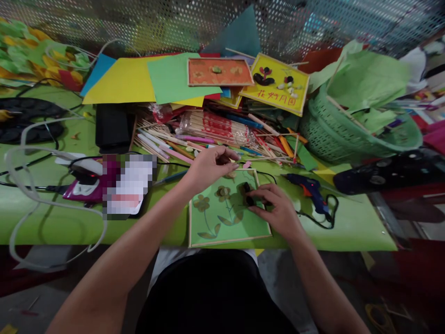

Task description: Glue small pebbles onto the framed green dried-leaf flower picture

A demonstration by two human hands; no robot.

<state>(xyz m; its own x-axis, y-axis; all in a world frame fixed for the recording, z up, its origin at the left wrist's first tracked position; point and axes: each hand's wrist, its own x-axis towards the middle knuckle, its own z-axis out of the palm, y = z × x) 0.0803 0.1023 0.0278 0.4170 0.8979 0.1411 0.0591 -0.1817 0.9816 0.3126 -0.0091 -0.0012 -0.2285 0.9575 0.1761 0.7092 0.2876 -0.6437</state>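
A green picture panel (239, 232) with a pale wooden stick frame lies at the table's front edge. Brown petal flowers (201, 202) with drawn stems and leaves decorate it. Over its top edge, my left hand (213, 168) has its fingers curled, thumb and fingertips close together; whether anything small is between them I cannot make out. On the panel's right side, my right hand (278, 211) pinches a small black piece (249, 200) close to the surface. Another small black piece (246, 187) shows just above it.
A blue glue gun (313, 192) lies right of the panel, its cord looped. Behind are sticks and pens (187, 144), coloured paper (121, 81), two framed pictures (274, 88) and a green basket (320, 125). To the left are a phone (130, 185), a purple power strip (81, 190) and cables.
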